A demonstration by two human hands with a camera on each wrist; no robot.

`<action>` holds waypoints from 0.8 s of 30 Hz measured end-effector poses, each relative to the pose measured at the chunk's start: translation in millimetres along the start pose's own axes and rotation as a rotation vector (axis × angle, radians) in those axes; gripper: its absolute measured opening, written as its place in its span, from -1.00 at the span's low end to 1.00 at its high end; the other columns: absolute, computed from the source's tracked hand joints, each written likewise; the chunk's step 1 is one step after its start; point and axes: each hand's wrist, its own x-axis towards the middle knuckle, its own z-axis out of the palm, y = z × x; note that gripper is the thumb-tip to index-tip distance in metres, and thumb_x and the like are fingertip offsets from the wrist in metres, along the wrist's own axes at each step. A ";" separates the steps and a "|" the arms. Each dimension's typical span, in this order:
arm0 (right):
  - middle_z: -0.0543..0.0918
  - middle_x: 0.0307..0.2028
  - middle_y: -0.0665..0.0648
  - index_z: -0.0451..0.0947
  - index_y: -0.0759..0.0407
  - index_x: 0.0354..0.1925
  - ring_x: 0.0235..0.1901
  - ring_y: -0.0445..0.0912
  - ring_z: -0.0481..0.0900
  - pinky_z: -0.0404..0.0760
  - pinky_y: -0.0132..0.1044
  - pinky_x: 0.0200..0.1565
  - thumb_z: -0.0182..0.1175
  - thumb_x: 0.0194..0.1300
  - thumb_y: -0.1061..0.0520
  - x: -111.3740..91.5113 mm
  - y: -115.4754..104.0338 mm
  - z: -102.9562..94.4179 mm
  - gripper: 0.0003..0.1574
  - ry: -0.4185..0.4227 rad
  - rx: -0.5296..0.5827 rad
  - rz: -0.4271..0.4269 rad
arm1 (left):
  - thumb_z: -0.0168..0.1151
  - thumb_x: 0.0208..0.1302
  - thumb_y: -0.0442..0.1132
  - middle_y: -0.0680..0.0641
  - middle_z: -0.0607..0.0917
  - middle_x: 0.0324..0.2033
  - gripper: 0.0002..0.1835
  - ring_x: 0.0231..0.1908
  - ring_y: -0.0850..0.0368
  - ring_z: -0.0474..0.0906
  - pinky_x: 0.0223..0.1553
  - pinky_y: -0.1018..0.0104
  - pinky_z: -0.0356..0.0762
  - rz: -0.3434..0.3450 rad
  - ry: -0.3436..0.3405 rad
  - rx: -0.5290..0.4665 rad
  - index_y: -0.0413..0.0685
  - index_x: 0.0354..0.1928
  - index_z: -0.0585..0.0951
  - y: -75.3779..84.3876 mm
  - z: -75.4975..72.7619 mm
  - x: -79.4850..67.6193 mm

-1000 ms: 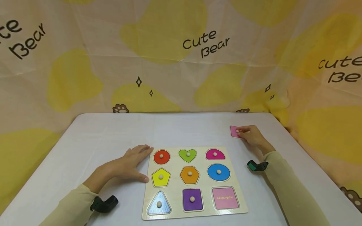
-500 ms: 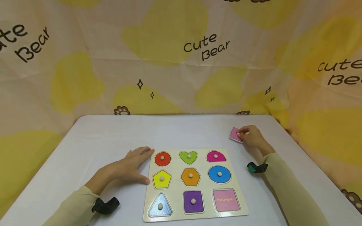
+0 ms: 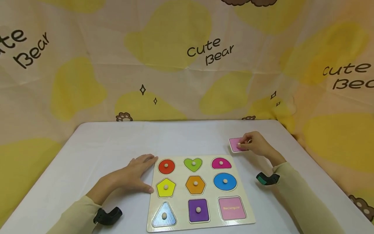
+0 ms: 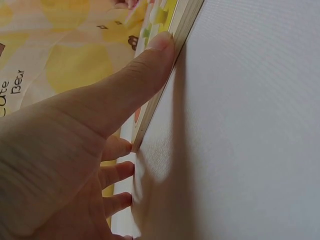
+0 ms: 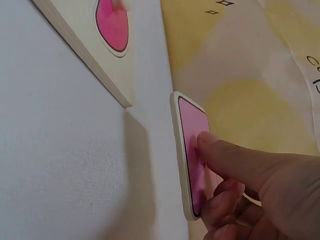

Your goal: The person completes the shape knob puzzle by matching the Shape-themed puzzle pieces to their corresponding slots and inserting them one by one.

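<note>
Thumb and fingers of my right hand [image 3: 257, 144] pinch the knob of a pink rectangular puzzle piece [image 3: 234, 145], raised off the table behind the board's far right corner. In the right wrist view the piece [image 5: 192, 125] shows its pale wooden edge, and the fingers cover its knob. My left hand [image 3: 131, 175] lies spread at the left edge of the wooden shape puzzle board [image 3: 179, 198]. Its thumb and a fingertip touch that edge in the left wrist view. Knobbed shapes fill the board except for the pink recess [image 3: 232, 213] marked "Rectangular" at the near right.
The board stands on a white table [image 3: 117, 139] with a patterned "Cute Bear" cloth [image 3: 163, 65] hanging behind it. Seated in the board are a red circle [image 3: 167, 170], a purple square [image 3: 203, 216], a blue oval [image 3: 219, 185] and several other shapes.
My right hand has lifted the pink rectangular piece off the table and moved it left and a little closer to the board. The left hand stays at the board's left edge.
</note>
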 end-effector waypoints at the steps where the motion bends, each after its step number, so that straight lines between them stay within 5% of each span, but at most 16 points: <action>1: 0.59 -0.36 0.15 0.68 0.30 -0.28 -0.28 -0.02 0.43 0.48 -0.43 -0.42 0.41 0.27 0.13 -1.6 -0.9 -0.1 -0.77 -0.011 0.006 0.003 | 0.57 -0.09 0.23 -0.24 0.21 0.53 0.20 0.53 -0.32 0.05 0.49 -0.46 -0.11 -0.002 0.000 0.000 -0.06 0.55 0.21 0.1 0.0 -0.3; 12: 0.58 -0.38 0.13 0.64 0.27 -0.34 -0.32 -0.09 0.44 0.49 -0.45 -0.43 0.43 0.25 0.11 -29.9 -17.9 2.1 -0.76 -0.126 0.091 -0.068 | 0.57 -0.09 0.23 -0.24 0.20 0.53 0.20 0.53 -0.31 0.04 0.50 -0.46 -0.11 -0.007 -0.008 0.000 -0.07 0.55 0.21 -0.7 -0.7 -1.0; 24: 0.35 -0.53 -0.01 0.61 0.20 -0.43 -0.39 -0.17 0.44 0.42 -0.43 -0.49 0.45 0.22 0.13 -44.1 -31.0 3.7 -0.77 -0.229 0.133 -0.162 | 0.56 -0.08 0.25 -0.24 0.20 0.53 0.20 0.53 -0.29 0.05 0.50 -0.46 -0.12 0.004 -0.004 0.007 -0.06 0.56 0.20 -2.9 -0.3 0.1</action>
